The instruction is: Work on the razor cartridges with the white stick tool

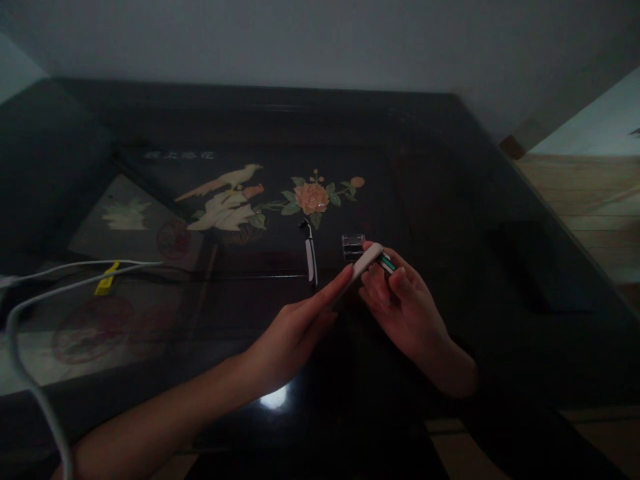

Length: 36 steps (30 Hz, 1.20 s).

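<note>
Forearms enter from 6 o'clock over glossy dark surface [500, 220]. White cable [30, 373] loops at 9 o'clock, yellow tag on it. Left hand [293, 333] has its grip clenched on a white razor handle [361, 267], forefinger laid along it to steady. Spare razor [311, 253] lies at 12 o'clock. Right hand [405, 310] pinches the green-striped cartridge end [387, 264], bracing that tip. Clear cartridge case [353, 245] sits just beyond.
</note>
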### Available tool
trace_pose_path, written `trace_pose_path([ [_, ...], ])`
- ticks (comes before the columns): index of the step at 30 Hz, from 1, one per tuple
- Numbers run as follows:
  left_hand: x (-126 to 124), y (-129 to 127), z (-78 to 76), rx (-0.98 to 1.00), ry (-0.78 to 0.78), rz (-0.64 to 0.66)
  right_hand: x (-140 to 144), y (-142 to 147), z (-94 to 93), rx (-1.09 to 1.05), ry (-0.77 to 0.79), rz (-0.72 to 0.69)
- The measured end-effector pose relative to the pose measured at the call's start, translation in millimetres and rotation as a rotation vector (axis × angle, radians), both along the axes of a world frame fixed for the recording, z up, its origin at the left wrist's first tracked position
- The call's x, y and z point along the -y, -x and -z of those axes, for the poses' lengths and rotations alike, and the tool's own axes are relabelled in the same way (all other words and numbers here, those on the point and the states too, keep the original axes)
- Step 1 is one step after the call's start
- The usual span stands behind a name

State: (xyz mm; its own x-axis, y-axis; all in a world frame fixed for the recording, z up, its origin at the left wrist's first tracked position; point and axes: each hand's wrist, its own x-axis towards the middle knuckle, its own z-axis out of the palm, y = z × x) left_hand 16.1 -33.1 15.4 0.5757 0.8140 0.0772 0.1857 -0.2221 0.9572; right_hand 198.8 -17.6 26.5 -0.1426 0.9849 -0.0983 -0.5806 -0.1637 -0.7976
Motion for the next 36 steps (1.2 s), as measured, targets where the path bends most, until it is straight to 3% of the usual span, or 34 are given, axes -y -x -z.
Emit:
trace_pose_path([
  [11, 3.3, -0.5, -3.5, 0.019, 0.019, 0.099, -0.2, -0.9, -0.2, 0.025, 0.041, -0.001],
  [26, -3.5, 0.5, 1.5, -0.021, 0.006, -0.064, -0.2, 1.3, -0.8, -0.005, -0.02, -0.025],
  [36, -0.9, -0.4, 0.6, 0.004, 0.007, 0.002, 0.0, 1.1, -0.8, 0.005, 0.009, -0.002],
])
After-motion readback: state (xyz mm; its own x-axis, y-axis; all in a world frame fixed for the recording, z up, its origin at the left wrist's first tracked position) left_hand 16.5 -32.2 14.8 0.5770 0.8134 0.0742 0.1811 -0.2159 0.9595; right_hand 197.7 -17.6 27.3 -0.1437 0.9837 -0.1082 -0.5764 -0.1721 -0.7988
